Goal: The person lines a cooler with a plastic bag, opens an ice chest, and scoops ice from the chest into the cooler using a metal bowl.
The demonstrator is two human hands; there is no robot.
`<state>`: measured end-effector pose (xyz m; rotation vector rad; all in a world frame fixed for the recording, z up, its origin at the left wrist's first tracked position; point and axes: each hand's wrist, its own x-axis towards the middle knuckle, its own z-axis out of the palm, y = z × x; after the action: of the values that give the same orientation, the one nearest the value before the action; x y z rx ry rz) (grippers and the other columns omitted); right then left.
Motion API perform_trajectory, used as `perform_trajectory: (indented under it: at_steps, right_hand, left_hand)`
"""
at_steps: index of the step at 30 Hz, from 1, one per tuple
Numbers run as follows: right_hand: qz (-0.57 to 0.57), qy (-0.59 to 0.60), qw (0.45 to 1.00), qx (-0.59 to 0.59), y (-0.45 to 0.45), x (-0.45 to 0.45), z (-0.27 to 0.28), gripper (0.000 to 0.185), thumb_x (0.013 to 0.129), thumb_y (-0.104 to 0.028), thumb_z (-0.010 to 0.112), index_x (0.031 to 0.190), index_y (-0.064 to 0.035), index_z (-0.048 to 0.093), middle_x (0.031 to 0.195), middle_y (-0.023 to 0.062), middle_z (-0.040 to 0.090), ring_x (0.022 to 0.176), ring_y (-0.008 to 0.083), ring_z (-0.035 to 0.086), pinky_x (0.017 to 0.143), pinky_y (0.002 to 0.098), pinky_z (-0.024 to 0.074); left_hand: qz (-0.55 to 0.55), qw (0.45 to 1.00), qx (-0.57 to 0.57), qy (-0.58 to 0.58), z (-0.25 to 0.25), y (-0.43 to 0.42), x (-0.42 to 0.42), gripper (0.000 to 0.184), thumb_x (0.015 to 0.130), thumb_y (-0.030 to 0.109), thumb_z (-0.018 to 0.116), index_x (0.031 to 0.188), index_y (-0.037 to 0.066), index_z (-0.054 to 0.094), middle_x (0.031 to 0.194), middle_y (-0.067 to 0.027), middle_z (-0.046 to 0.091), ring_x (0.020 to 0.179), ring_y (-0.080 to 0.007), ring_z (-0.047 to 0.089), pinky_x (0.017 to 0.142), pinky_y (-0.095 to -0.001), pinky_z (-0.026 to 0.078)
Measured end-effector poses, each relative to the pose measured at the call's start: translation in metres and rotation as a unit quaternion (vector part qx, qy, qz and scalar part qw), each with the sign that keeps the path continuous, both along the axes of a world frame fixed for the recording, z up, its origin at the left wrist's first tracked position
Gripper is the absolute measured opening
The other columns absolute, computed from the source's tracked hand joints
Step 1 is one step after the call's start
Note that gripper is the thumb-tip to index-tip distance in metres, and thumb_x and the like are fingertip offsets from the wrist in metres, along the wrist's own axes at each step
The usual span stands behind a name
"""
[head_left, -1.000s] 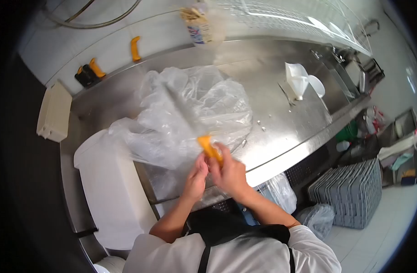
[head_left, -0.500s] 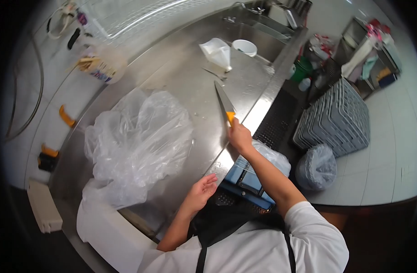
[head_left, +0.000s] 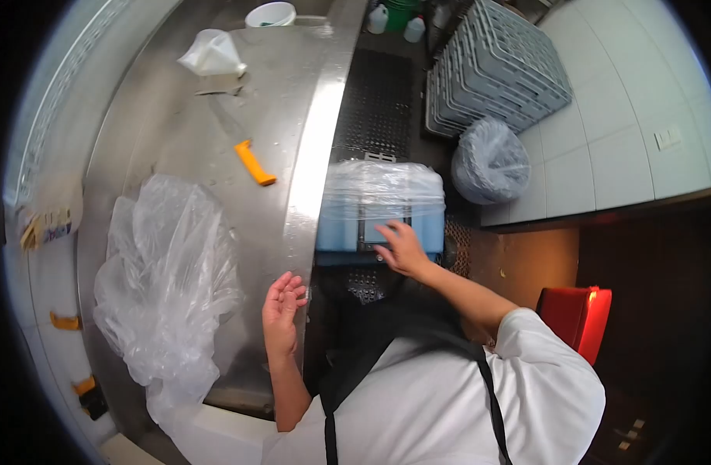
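Observation:
My right hand [head_left: 402, 249] hovers over or touches the front of a blue box [head_left: 340, 231] topped with clear plastic wrap [head_left: 386, 186]; its fingers are apart and hold nothing. Over the counter's edge, my left hand [head_left: 283, 306] is empty, its fingers loosely curled but not closed. On the steel counter [head_left: 270, 124] lies a knife with an orange handle [head_left: 254, 163], its blade pointing away from me. A large heap of clear plastic bag [head_left: 169, 287] lies left of my left hand.
At the counter's far end are a white bag [head_left: 213, 53] and a white tub [head_left: 271, 15]. Stacked grey racks [head_left: 502, 66] and a bin lined with clear plastic [head_left: 491, 163] stand on the right. A red object [head_left: 576, 318] is beside my right arm.
My right hand has let go of the knife, which now lies on the counter, and has moved to the blue box. My view has turned rightward and down.

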<state>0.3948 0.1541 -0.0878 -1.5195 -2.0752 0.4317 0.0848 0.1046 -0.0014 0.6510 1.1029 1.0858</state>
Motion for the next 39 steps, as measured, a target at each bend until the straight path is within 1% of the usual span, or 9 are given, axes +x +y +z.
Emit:
perform_trajectory:
  at_steps: [4,7,8,15,24,27,31,37,39]
  right_hand:
    - [-0.344,-0.061,0.905,-0.243,-0.161,0.154,-0.087,0.058,0.082,-0.028,0.066,0.133,-0.0104,0.044,0.129,0.0282,0.043,0.118,0.0434,0.045,0.099,0.0469,0.0399]
    - [-0.644,0.023,0.651,-0.401,-0.239,0.249,-0.121,0.064,0.089,-0.042,0.054,0.138,-0.0052,0.037,0.133,0.0354,0.038,0.124,0.0463,0.040,0.102,0.0478,0.0371]
    - [-0.677,0.004,0.610,-0.412,-0.252,0.274,-0.130,0.057,0.089,-0.043,0.055,0.131,-0.0047,0.046,0.123,0.0299,0.051,0.119,0.0422,0.048,0.099,0.0458,0.0406]
    - [-0.398,0.099,0.780,-0.473,-0.251,0.415,-0.153,0.040,0.090,-0.036,0.058,0.112,-0.0024,0.060,0.103,0.0160,0.067,0.099,0.0272,0.063,0.087,0.0372,0.0477]
    - [-0.480,0.306,0.744,-0.350,-0.236,0.526,-0.173,0.027,0.091,-0.026,0.061,0.106,-0.0041,0.061,0.088,0.0039,0.063,0.074,0.0122,0.057,0.065,0.0276,0.0490]
    - [-0.521,0.298,0.692,-0.402,-0.257,0.520,-0.150,0.026,0.091,-0.027,0.061,0.105,-0.0050,0.062,0.084,0.0042,0.062,0.074,0.0122,0.056,0.065,0.0288,0.0489]
    - [-0.398,0.033,0.762,-0.510,-0.283,0.501,-0.116,0.036,0.084,-0.033,0.066,0.104,-0.0029,0.062,0.095,0.0116,0.067,0.078,0.0221,0.063,0.073,0.0354,0.0510]
    - [-0.365,-0.017,0.811,-0.457,-0.179,0.526,-0.111,0.042,0.083,-0.041,0.064,0.101,-0.0030,0.065,0.091,0.0151,0.068,0.087,0.0247,0.065,0.078,0.0364,0.0495]
    - [-0.275,-0.012,0.889,-0.366,-0.102,0.518,-0.117,0.040,0.085,-0.040,0.062,0.096,-0.0021,0.066,0.088,0.0149,0.069,0.084,0.0240,0.065,0.076,0.0359,0.0495]
  left_hand:
    - [-0.028,0.999,0.010,0.023,0.006,0.012,0.048,0.044,0.097,0.025,0.052,0.132,0.000,0.043,0.121,-0.0126,0.056,0.101,-0.0156,0.058,0.081,-0.0271,0.049]
    - [-0.049,0.997,-0.014,0.051,0.003,0.016,0.102,0.043,0.098,0.026,0.051,0.131,0.001,0.044,0.120,-0.0120,0.057,0.100,-0.0150,0.059,0.080,-0.0271,0.049]
    - [-0.055,0.997,-0.024,0.056,0.000,0.015,0.122,0.043,0.098,0.026,0.051,0.131,0.001,0.044,0.120,-0.0118,0.057,0.099,-0.0148,0.059,0.080,-0.0270,0.049]
    - [-0.046,0.984,-0.122,0.124,-0.017,-0.013,0.290,0.041,0.095,0.027,0.057,0.129,0.005,0.049,0.120,-0.0081,0.055,0.099,-0.0134,0.057,0.078,-0.0269,0.048]
    - [-0.162,0.965,-0.069,0.195,0.004,-0.001,0.374,0.046,0.093,0.027,0.060,0.130,0.004,0.048,0.122,-0.0038,0.053,0.101,-0.0119,0.053,0.081,-0.0264,0.047]
    - [-0.174,0.961,-0.055,0.207,-0.020,0.007,0.370,0.050,0.090,0.024,0.065,0.130,-0.001,0.047,0.113,-0.0079,0.058,0.096,-0.0123,0.054,0.087,-0.0269,0.044]
    - [-0.170,0.954,-0.024,0.246,-0.023,0.001,0.367,0.051,0.089,0.023,0.066,0.129,-0.002,0.048,0.118,-0.0117,0.058,0.098,-0.0133,0.057,0.087,-0.0282,0.046]
    - [-0.107,0.977,-0.076,0.171,-0.098,-0.023,0.347,0.048,0.088,0.020,0.066,0.129,0.001,0.050,0.116,-0.0115,0.060,0.099,-0.0143,0.058,0.085,-0.0284,0.047]
    - [-0.030,0.970,-0.207,0.126,-0.129,-0.026,0.345,0.040,0.090,0.032,0.064,0.118,0.004,0.056,0.102,-0.0050,0.061,0.090,-0.0118,0.058,0.075,-0.0273,0.048]
